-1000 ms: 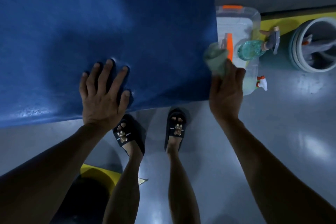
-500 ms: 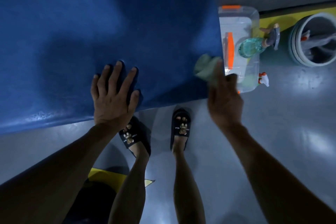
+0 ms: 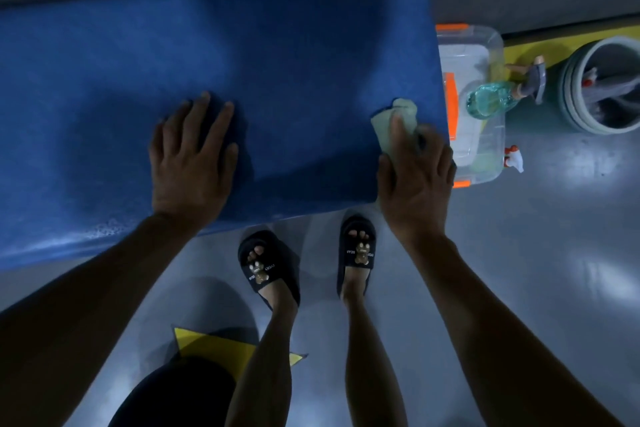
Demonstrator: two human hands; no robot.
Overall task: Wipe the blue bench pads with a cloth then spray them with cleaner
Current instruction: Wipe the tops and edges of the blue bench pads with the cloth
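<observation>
Below, a blue bench pad [image 3: 242, 55] fills the upper half of the view as the worktop, its near edge running from about 9 o'clock toward the centre. The left hand [image 3: 192, 166] lies flat on the pad just left of centre, fingers straight and slightly spread, pointing toward 12 o'clock; this grip is apart and holds nothing. The right hand [image 3: 414, 180] sits at the pad's near right corner, toward 3 o'clock from the left hand, and presses a pale green cloth [image 3: 394, 121] down onto the blue surface. The cloth is bunched under the fingers and sticks out beyond the fingertips toward 12 o'clock; the fingers lie over it, though whether they curl round it cannot be told. A patch of wet sheen shows on the pad's near edge at about 8 o'clock. Just past the pad's right end, at 2 o'clock, a clear plastic box [image 3: 485, 52] with orange clasps stands on the grey floor [image 3: 536, 253], and a green-tinted spray bottle [image 3: 491, 99] lies on its lid, nozzle toward 3 o'clock. Further toward 3 o'clock stands a round bucket [image 3: 571, 94]. Two feet in dark slippers [image 3: 356, 246] stand on the floor near the pad's edge, at 6 o'clock from it.
</observation>
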